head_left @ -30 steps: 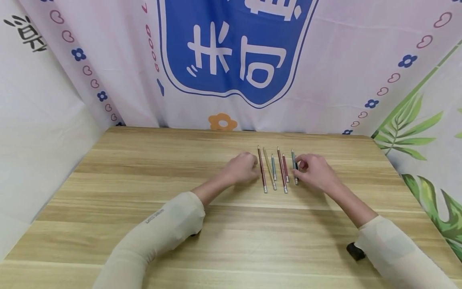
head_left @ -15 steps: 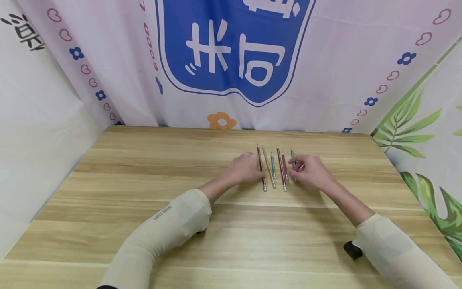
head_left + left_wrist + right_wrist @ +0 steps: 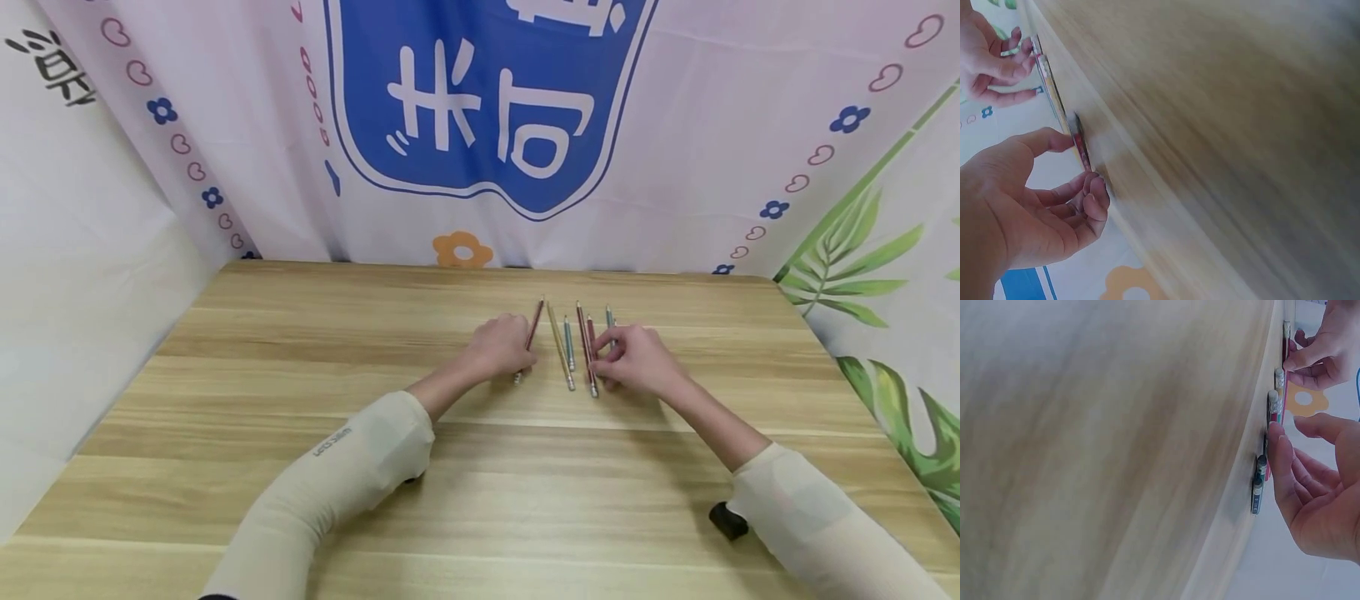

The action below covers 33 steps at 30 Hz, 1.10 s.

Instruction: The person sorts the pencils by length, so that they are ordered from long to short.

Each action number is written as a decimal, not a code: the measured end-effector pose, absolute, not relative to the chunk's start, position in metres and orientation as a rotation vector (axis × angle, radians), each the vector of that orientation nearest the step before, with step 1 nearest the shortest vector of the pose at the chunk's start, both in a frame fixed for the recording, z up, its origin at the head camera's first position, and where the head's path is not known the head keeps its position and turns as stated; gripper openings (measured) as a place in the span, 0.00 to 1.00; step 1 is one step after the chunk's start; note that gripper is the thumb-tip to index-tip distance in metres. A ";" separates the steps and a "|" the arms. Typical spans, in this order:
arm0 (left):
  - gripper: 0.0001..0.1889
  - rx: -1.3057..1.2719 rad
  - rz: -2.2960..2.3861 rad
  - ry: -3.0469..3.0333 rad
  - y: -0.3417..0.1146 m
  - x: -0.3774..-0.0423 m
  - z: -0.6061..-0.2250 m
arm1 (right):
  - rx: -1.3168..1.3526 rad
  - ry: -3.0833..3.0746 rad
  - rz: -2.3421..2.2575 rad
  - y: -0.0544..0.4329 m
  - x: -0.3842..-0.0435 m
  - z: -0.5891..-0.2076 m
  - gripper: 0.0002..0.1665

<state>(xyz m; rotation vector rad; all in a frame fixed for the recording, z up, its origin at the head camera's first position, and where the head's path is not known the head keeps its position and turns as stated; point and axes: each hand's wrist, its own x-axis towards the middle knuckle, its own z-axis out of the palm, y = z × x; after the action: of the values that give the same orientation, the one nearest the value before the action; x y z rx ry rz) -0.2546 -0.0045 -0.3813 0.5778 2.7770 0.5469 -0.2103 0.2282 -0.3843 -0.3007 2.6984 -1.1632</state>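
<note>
In the head view my left hand (image 3: 501, 343) holds a dark red pencil (image 3: 538, 315), tilted with its sharpened tip away to the right. The left wrist view shows thumb and curled fingers around that pencil (image 3: 1082, 149). My right hand (image 3: 633, 360) reaches over the right end of the pencil row, thumb and index finger apart. Its fingertips are right at a short red pencil (image 3: 590, 323), beside a long dark red pencil (image 3: 581, 321). Partly hidden behind this hand lies a teal pencil (image 3: 609, 314). In the right wrist view, dark pencils (image 3: 1256, 499) lie below the thumb.
Between the hands lie a long yellow pencil (image 3: 557, 337) and a short blue pencil (image 3: 568, 343). All rest on a wood-grain table (image 3: 525, 500). A printed curtain (image 3: 675, 167) hangs along its back edge.
The left hand has taken the dark red pencil and shifted it left, turning its eraser end toward the left. The right hand has moved left from the teal pencil to the red ones.
</note>
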 end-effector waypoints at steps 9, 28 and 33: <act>0.09 0.524 0.510 2.813 -0.023 -0.260 -0.380 | -0.236 2.682 -1.123 0.222 -0.206 -0.386 0.17; 0.09 0.442 0.621 2.808 -0.053 -0.265 -0.381 | -0.246 2.719 -1.003 0.212 -0.205 -0.386 0.15; 0.08 0.424 0.698 2.763 -0.066 -0.266 -0.378 | -0.187 2.726 -0.968 0.209 -0.206 -0.383 0.15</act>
<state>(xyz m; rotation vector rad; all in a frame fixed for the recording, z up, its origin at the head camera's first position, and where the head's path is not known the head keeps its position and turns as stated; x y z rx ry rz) -0.2663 -0.0660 -0.3779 0.4238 2.7629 0.6977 -0.2057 0.2085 -0.3829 -0.1865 2.7257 -0.9684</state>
